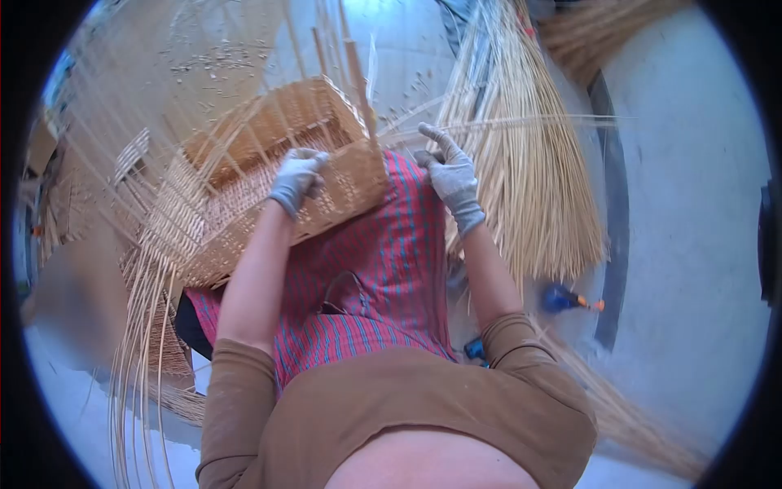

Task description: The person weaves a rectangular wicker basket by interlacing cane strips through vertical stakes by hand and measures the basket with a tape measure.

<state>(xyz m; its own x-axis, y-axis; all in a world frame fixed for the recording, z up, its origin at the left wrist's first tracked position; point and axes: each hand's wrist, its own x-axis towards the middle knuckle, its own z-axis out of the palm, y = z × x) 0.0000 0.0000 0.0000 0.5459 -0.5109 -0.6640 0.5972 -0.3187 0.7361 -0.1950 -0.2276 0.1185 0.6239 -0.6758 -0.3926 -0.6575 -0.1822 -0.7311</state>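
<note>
Two gloved hands differ: at ten o'clock, the left hand (300, 175) grips the near wall of the woven basket (346, 191); at one, the right hand (456, 178) has parted fingers. If that single grip loosens, the basket could slide off the striped cloth (407, 236), bending its upright stakes (356, 81).

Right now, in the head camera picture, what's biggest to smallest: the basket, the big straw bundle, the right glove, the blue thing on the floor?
1. Basket and straw bundle: too alike to rank
2. Right glove
3. Blue thing, blurry but clearly smallest
</note>
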